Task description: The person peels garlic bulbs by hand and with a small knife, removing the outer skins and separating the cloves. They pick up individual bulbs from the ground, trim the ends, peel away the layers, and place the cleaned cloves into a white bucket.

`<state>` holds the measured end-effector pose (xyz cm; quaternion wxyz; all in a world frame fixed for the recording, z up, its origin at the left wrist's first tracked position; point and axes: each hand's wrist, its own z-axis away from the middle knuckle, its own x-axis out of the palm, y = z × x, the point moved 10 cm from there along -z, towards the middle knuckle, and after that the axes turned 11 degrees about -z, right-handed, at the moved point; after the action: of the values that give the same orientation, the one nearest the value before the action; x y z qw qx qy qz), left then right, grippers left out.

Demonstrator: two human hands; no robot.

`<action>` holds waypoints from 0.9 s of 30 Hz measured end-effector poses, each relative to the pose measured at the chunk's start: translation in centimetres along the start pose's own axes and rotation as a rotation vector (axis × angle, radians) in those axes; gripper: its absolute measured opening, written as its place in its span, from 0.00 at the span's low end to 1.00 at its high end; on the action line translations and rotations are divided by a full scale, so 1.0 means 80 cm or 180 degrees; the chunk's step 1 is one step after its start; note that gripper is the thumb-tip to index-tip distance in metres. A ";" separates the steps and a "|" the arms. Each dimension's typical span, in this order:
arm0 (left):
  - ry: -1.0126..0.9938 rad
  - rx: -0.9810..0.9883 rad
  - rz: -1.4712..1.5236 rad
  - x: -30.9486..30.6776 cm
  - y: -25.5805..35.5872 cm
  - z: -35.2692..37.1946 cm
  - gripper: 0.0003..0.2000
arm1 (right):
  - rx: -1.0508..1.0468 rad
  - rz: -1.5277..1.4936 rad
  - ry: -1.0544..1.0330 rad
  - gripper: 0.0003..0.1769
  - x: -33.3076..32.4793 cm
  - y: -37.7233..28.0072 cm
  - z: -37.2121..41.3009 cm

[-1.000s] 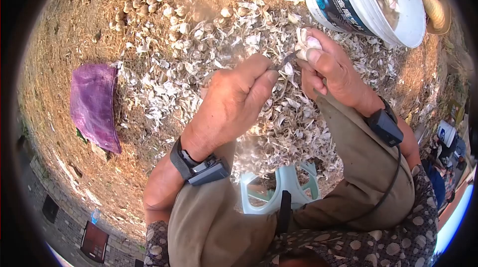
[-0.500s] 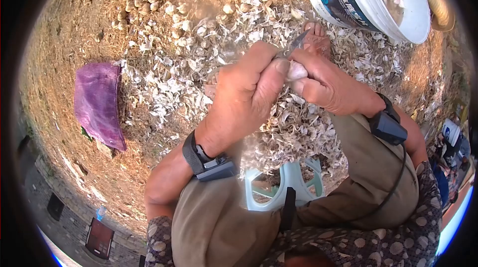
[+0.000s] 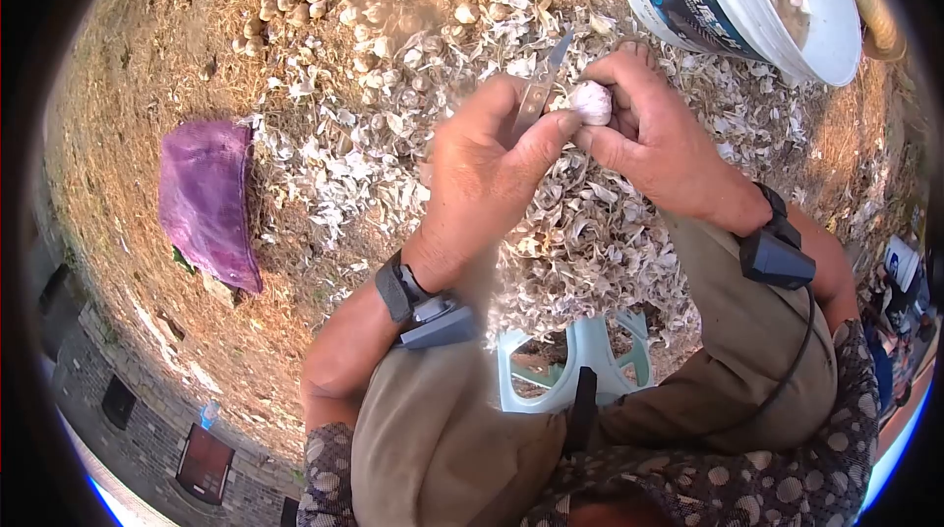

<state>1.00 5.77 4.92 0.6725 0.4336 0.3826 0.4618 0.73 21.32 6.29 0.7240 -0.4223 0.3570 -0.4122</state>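
Observation:
A white garlic bulb with a purplish tint (image 3: 592, 103) is between the thumb and curled fingers of my right hand (image 3: 669, 148). My left hand (image 3: 477, 168) is closed around a small knife (image 3: 533, 105), its blade pointing up and away from me. The left thumb tip reaches the near left side of the bulb, beside the right thumb. Papery garlic skins (image 3: 580, 232) lie thickly on the ground beneath both hands. Part of the left hand's grip on the knife handle is hidden behind the thumb.
A white bucket (image 3: 678, 6) holding garlic leans at the upper right. Several unpeeled bulbs (image 3: 300, 1) lie on the straw-covered ground at the upper left. A purple mesh sack (image 3: 205, 203) is at the left. Below my hands stands a pale green plastic stool (image 3: 531, 399), between my knees.
The knife has swung from across the right hand to upright between the hands. My hands have parted slightly, and more of the garlic bulb shows. The whole view has shifted a little.

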 end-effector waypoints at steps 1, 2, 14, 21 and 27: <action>-0.0045 0.0082 -0.0144 -0.002 -0.004 -0.001 0.08 | -0.0044 0.0029 -0.0002 0.20 0.002 0.001 0.000; -0.0092 0.0154 -0.0290 -0.002 -0.005 0.001 0.08 | -0.0089 0.0058 -0.0004 0.20 0.003 0.001 0.000; -0.0250 0.0564 -0.0784 0.013 0.019 0.004 0.03 | -0.1223 0.1312 -0.0007 0.16 0.001 -0.051 0.013; -0.0298 0.0571 -0.0417 0.015 0.018 0.005 0.03 | -0.1424 0.0930 -0.0250 0.06 -0.002 -0.055 0.009; -0.0128 0.0536 -0.0116 0.012 0.016 0.006 0.04 | -0.0698 0.0006 0.0161 0.04 -0.018 -0.031 0.004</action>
<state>1.35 6.81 6.20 0.6495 0.4908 0.4144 0.4069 -0.28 21.96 8.92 0.6646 -0.4881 0.4185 -0.3806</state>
